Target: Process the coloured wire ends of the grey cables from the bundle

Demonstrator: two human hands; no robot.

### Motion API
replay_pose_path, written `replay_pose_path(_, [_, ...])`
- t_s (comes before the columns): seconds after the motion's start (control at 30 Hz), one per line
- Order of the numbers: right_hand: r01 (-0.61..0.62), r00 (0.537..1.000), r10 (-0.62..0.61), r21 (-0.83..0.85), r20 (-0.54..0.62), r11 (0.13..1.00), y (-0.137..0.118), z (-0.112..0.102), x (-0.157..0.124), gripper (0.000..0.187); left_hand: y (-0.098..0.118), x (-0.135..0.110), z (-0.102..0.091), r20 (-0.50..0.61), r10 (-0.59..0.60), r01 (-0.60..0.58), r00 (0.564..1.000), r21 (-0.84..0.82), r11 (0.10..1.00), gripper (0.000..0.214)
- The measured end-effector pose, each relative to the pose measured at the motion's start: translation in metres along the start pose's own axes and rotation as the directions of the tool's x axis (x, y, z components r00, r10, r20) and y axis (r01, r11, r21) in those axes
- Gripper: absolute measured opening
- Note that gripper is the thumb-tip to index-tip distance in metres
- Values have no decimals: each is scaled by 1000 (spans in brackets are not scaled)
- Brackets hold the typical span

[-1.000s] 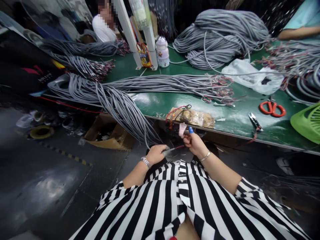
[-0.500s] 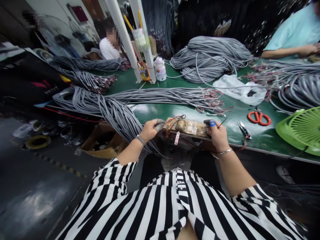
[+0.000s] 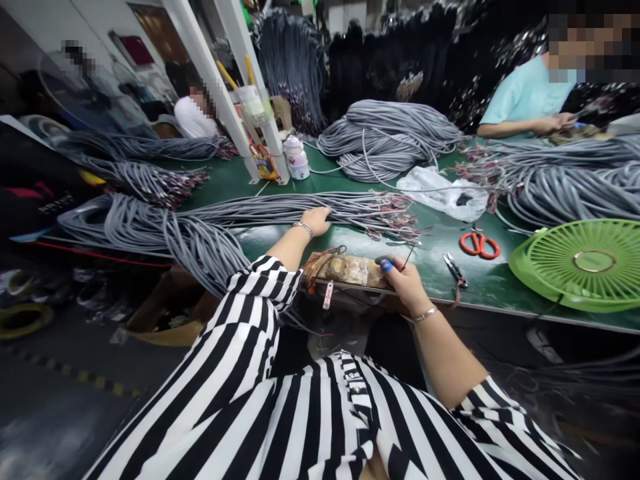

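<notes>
My left hand [image 3: 316, 221] reaches over to the near edge of a long bundle of grey cables [image 3: 280, 203], its fingers closed at a cable; the fingertips are partly hidden. My right hand [image 3: 407, 283], with blue tape round a finger, is closed on a thin dark rod-like tool [image 3: 409, 257] beside the right end of a wooden block [image 3: 353, 270]. The block lies at the table's front edge, covered with worn clear tape. Orange and black wires and a small pink-and-white tag [image 3: 328, 295] are at its left end.
Right of my right hand lie small cutters [image 3: 455, 270], orange-handled scissors [image 3: 480, 245] and a green fan [image 3: 590, 263]. Behind are a plastic bag [image 3: 445, 193], coiled grey cable [image 3: 390, 137] and a white bottle [image 3: 297, 159]. A co-worker in light blue [image 3: 520, 97] sits across the table.
My left hand has left the block's left end and moved forward to the cable bundle. My right hand stays by the block with the thin tool. The view has shifted to the right.
</notes>
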State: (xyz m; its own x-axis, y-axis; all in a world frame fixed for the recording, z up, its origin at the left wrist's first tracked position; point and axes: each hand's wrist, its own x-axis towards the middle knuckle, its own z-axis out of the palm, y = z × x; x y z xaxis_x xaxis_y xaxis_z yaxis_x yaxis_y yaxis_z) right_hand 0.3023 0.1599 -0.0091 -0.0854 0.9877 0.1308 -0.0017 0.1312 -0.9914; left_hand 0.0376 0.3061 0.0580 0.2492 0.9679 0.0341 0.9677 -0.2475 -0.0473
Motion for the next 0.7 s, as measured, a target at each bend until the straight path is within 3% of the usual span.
replay_pose_path(0.2, [-14, 999, 13, 43, 31, 999, -7, 2, -1, 38, 10, -18, 2, 43, 101, -102, 994, 29, 994, 35])
replay_pose_path(0.3, [-7, 1000, 6, 37, 28, 999, -8, 2, -1, 37, 8, -50, -2, -156, 143, -157, 977, -84, 984, 39])
replay_pose_path(0.4, [-10, 1000, 9, 48, 21, 999, -7, 2, -1, 37, 7, -105, -17, -363, 73, -185, 929, -283, 941, 42])
replay_pose_path(0.47, [-34, 999, 33, 68, 14, 997, -8, 2, -2, 37, 12, -152, -30, -352, 156, -280, 923, -336, 899, 40])
replay_pose_path(0.57, [-79, 997, 78, 90, 17, 993, -9, 2, -4, 34, 37, -219, -49, -217, 410, -461, 886, -306, 833, 36])
replay_pose_path(0.63, [-75, 997, 73, 94, 19, 993, -9, 1, -5, 32, 59, -248, -55, -118, 502, -514, 857, -281, 811, 36])
replay_pose_path(0.7, [-50, 999, 50, 86, 12, 995, -8, 1, -5, 31, 80, -258, -51, -12, 489, -473, 872, -273, 837, 30])
